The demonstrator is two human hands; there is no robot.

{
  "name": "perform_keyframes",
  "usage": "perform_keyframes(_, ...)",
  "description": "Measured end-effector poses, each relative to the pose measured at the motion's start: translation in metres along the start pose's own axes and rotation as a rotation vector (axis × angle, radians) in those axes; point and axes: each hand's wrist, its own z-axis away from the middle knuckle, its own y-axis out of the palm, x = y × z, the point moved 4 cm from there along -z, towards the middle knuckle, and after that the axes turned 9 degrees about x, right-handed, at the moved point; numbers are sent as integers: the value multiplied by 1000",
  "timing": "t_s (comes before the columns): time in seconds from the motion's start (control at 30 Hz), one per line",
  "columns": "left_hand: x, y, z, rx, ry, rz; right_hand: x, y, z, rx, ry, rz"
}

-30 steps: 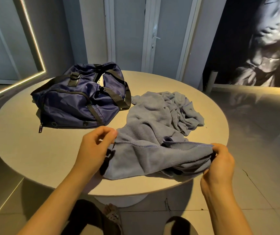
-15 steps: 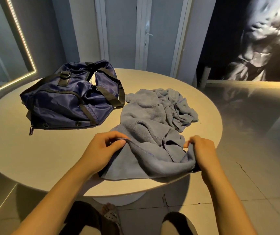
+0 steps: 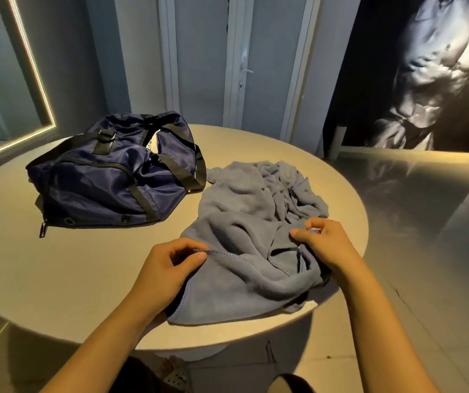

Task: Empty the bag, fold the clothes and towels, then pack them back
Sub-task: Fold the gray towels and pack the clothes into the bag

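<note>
A grey-blue towel lies crumpled on the right half of the round beige table, its near edge hanging slightly over the rim. My left hand pinches the towel's stitched hem between thumb and fingers. My right hand rests on the folds at the towel's right side, its fingers curled into the cloth. A navy duffel bag with black straps sits at the back left of the table, its top open. What is inside the bag is hidden.
The table's near rim is close to my body, and tiled floor spreads to the right. A white door and a lit mirror frame stand behind the table.
My right hand has moved from the towel's far right corner inward and up onto the folds. My left hand keeps its pinch on the hem. The towel has bunched closer together.
</note>
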Motion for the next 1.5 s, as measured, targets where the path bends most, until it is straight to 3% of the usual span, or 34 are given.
perform_keyframes(0.13, -10, -3, 5, -80, 81, 52, 76, -2, 13, -130, -431, 255)
perform_keyframes(0.23, -33, -7, 9, -68, 184, -35, 121, 24, 29, 194, -592, 419)
perform_keyframes(0.3, -61, -8, 10, -18, 382, -286, 129, 43, 38, 459, -568, 449)
perform_keyframes(0.37, -79, -2, 9, 99, 468, -478, 130, 55, 43, 566, -552, 440)
perform_keyframes(0.47, -81, 6, 4, 202, 377, -524, 123, 63, 46, 559, -543, 442)
perform_keyframes(0.57, -74, 6, 7, 170, 385, -513, 110, 57, 48, 470, -513, 435)
perform_keyframes(0.7, -63, 6, 18, 126, 446, -448, 85, 43, 52, 364, -310, 197)
perform_keyframes(0.93, -56, 6, 31, 66, 411, -430, 64, 65, 65, 587, -48, -44)
perform_keyframes(1.03, -53, 5, 34, 71, 382, -471, 70, 71, 67, 637, -77, -92)
perform_keyframes(1.13, -55, 4, 36, 128, 333, -440, 75, 69, 68, 564, -175, -120)
perform_keyframes(1.23, -60, -3, 39, 233, 236, -319, 80, 64, 68, 490, -356, 10)
perform_keyframes(1.33, -69, -7, 38, 350, 176, -220, 83, 64, 74, 548, -458, 127)
perform_keyframes(1.5, -81, -3, 31, 343, 201, -311, 88, 66, 81, 626, -485, 193)
